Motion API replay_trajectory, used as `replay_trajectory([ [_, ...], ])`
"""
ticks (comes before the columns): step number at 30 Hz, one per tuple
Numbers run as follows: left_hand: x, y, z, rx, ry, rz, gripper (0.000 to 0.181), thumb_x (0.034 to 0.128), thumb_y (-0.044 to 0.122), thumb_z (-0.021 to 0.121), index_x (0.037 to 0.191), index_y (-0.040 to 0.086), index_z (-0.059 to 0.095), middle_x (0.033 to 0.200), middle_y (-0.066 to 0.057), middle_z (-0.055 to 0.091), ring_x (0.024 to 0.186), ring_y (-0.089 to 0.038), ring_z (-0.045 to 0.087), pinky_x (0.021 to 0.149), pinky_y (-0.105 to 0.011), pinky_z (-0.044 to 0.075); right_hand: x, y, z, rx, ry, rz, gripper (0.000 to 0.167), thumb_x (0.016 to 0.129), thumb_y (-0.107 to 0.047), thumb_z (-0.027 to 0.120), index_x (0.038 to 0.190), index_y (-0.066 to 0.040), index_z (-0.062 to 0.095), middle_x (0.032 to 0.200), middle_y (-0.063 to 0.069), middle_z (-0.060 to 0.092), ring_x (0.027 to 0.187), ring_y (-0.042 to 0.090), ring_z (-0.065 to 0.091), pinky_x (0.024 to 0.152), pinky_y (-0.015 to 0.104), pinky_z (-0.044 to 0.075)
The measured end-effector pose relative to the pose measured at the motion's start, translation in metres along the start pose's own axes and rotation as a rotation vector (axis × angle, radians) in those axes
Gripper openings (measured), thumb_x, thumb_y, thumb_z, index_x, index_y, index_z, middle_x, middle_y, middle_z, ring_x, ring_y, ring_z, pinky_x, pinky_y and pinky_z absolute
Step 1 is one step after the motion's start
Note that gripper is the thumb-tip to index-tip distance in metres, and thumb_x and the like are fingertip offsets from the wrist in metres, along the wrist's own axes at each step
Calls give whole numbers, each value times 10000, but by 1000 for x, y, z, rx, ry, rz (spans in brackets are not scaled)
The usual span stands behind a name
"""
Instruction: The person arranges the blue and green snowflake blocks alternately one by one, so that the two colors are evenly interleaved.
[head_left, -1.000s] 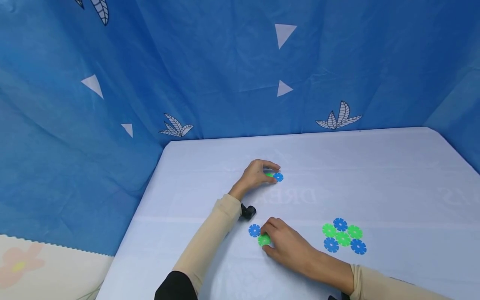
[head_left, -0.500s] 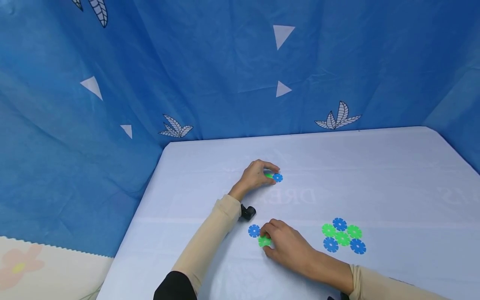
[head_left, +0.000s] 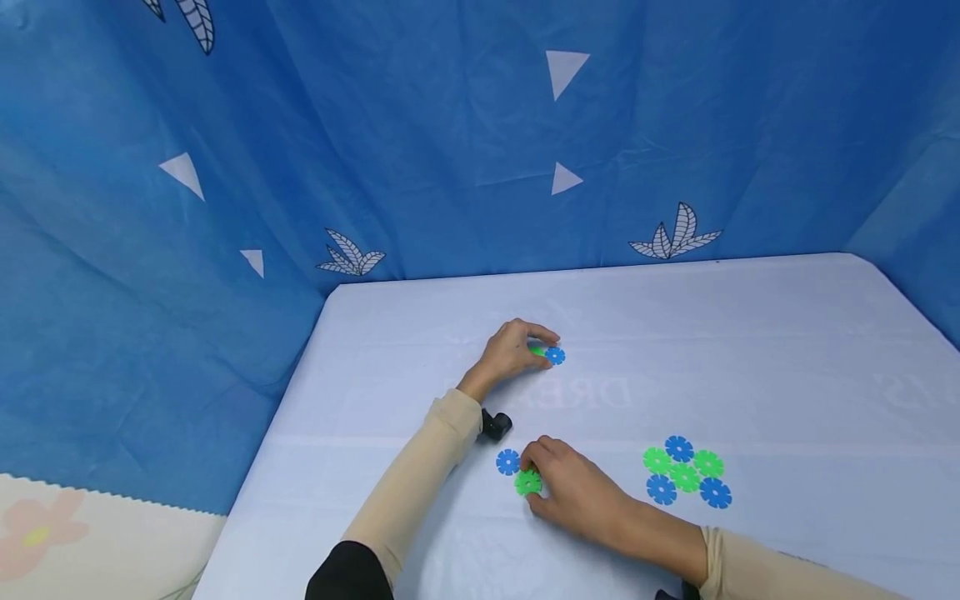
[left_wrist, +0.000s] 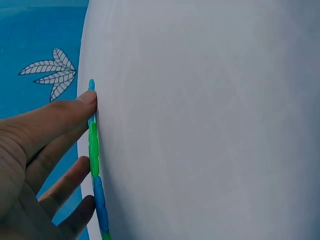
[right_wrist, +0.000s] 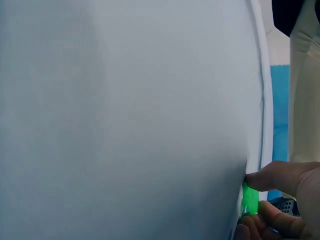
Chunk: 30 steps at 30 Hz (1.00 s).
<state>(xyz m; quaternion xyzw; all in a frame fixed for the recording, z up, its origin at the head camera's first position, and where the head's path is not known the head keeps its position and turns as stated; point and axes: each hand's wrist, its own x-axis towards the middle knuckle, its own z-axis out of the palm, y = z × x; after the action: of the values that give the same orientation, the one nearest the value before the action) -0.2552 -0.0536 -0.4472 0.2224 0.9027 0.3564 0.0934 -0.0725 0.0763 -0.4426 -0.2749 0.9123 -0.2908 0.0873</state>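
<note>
My left hand [head_left: 510,348] is at the far middle of the white table. Its thumb and forefinger pinch a blue notched plastic disc [head_left: 555,356] by the edge. Behind that lies a green disc [head_left: 537,351], partly hidden by the hand. Edge-on in the left wrist view, a blue disc [left_wrist: 101,202] and a green disc [left_wrist: 94,150] lie in a row along the fingertips. Nearer the front, my right hand [head_left: 581,492] pinches a green notched disc [head_left: 528,482] between thumb and forefinger. A blue disc [head_left: 507,462] is just left of those fingers.
Right of my right hand lies a cluster of several blue and green discs [head_left: 684,477]. The black wrist camera [head_left: 496,425] shows below my left wrist. A blue patterned cloth [head_left: 465,150] hangs behind the table [head_left: 787,350].
Both hands stay in nearly the same place. The green disc at my right fingertips has shifted slightly and shows a fuller face.
</note>
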Motion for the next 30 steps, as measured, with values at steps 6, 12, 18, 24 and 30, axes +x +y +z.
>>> replay_trajectory([
  [6, 1, 1, -1, 16, 7, -4, 354, 782, 149, 846, 1123, 191, 761, 1109, 61, 714, 1206, -148, 539, 1023, -362, 415, -2, -1, 1, -16, 30, -44, 311, 776, -106, 797, 1054, -75, 663, 962, -52, 569, 833, 42, 537, 766, 284, 526],
  [12, 1, -1, 0, 10, 8, 2, 355, 783, 147, 844, 1125, 189, 761, 1124, 56, 711, 1216, -153, 538, 1033, -369, 410, -2, 0, -1, 15, 12, -39, 302, 767, -81, 790, 1052, -65, 694, 972, -45, 583, 791, 29, 523, 711, 243, 508],
  [18, 0, -1, 2, 21, 11, -3, 359, 776, 150, 850, 1120, 196, 762, 1114, 59, 714, 1215, -151, 544, 1035, -382, 410, -4, 1, -4, 24, -1, -72, 273, 760, -56, 778, 1025, -67, 713, 916, -55, 572, 741, 10, 488, 662, 226, 479],
  [24, 1, -2, 2, 28, 9, 4, 360, 776, 152, 849, 1121, 202, 762, 1108, 77, 717, 1208, -135, 552, 1031, -364, 415, -6, 6, -5, 21, 12, -94, 261, 761, -55, 767, 1014, -67, 702, 918, -57, 561, 741, 7, 487, 657, 224, 476],
  [30, 1, -2, 2, 29, 6, 19, 355, 780, 140, 844, 1123, 189, 762, 1122, 57, 718, 1222, -152, 542, 1048, -372, 401, -7, 16, -8, 47, 41, -50, 261, 768, -74, 757, 1021, -73, 694, 930, -68, 567, 759, 32, 511, 668, 233, 480],
])
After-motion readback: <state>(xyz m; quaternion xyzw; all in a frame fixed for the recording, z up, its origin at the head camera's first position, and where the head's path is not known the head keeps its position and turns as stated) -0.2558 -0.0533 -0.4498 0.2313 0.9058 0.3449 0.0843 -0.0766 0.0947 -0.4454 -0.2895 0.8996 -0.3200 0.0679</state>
